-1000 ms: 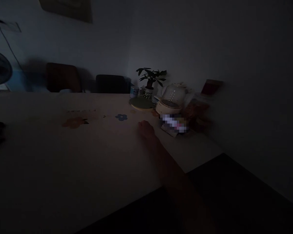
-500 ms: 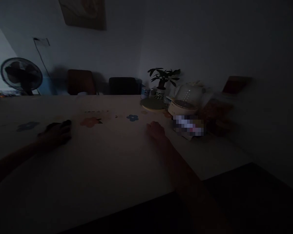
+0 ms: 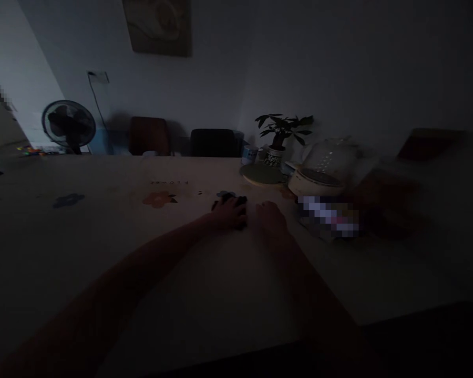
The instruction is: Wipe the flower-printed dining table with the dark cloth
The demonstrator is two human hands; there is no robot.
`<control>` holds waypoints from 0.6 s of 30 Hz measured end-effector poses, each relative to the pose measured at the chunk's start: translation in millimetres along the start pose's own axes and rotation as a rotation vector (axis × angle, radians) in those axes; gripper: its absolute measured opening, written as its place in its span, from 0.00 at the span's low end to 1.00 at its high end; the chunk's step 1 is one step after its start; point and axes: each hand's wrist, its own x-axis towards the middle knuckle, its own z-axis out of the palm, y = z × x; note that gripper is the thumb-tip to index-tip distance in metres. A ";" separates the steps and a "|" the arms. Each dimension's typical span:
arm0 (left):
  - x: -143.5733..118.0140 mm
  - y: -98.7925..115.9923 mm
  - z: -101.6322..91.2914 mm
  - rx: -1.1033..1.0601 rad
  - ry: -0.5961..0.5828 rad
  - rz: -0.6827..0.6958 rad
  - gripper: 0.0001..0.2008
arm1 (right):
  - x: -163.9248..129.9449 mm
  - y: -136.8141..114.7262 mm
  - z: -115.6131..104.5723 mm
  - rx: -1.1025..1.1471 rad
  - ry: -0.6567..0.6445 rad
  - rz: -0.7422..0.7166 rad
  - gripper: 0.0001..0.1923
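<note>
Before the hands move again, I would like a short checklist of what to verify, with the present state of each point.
1. Left hand has a grip on the small dark object: cannot tell; the hand covers it and the picture is very dark.
2. Right hand is free: ok; it lies flat on the table beside the left hand and holds nothing.
3. Hands are apart from the white kettle: ok; a gap shows.
4. Blurred packet is out of the right hand's way: not ok; it lies close on that side.
5. Light is enough to see details: not ok.
</note>
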 end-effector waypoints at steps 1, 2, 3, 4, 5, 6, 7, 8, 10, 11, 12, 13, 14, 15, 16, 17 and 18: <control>10.1 11.0 2.5 -0.011 0.011 0.011 0.26 | 0.9 0.3 -0.5 0.005 0.004 0.014 0.20; 18.3 19.7 4.1 -0.019 0.018 0.020 0.27 | 1.6 0.6 -0.6 0.009 0.007 0.024 0.20; 24.6 25.5 5.0 -0.025 0.021 0.027 0.28 | 2.1 1.1 -0.4 0.012 0.011 0.031 0.19; 29.0 28.3 5.2 -0.027 0.022 0.033 0.28 | 2.3 1.8 0.2 0.013 0.015 0.034 0.19; 31.3 28.0 4.8 -0.026 0.022 0.038 0.28 | 2.2 2.8 1.0 0.013 0.021 0.037 0.19; 31.6 24.6 4.0 -0.019 0.021 0.043 0.27 | 1.9 4.1 1.9 0.011 0.026 0.042 0.19; 30.0 18.4 3.0 -0.007 0.021 0.051 0.26 | 1.3 5.7 2.8 0.008 0.033 0.043 0.19; 26.2 9.5 1.6 0.009 0.018 0.059 0.24 | 0.6 7.5 3.7 0.003 0.040 0.036 0.19; 12.3 -15.4 -1.8 0.049 0.007 0.059 0.21 | -0.9 10.9 5.0 -0.009 0.050 0.005 0.19; 2.2 -30.7 -4.0 0.070 0.001 0.048 0.19 | -1.6 12.3 5.5 -0.015 0.053 -0.012 0.18; -10.0 -47.7 -6.4 0.091 -0.004 0.029 0.18 | -2.1 13.3 5.8 -0.020 0.056 -0.027 0.17; -24.0 -65.8 -9.0 0.112 -0.006 0.001 0.18 | -2.3 14.1 6.2 -0.025 0.057 -0.037 0.17; -39.7 -84.9 -11.6 0.133 -0.006 -0.032 0.17 | -2.2 14.5 6.6 -0.028 0.057 -0.042 0.17; -56.7 -104.7 -14.2 0.153 -0.005 -0.066 0.16 | -1.9 14.8 7.1 -0.030 0.056 -0.043 0.17; -74.6 -125.1 -16.4 0.171 -0.003 -0.103 0.16 | -1.3 15.1 7.8 -0.032 0.055 -0.042 0.17; -93.1 -146.2 -18.1 0.185 -0.001 -0.142 0.15 | -0.5 15.4 8.6 -0.036 0.053 -0.041 0.17; -112.1 -168.1 -19.2 0.197 0.007 -0.183 0.15 | 0.4 15.7 9.5 -0.043 0.051 -0.042 0.17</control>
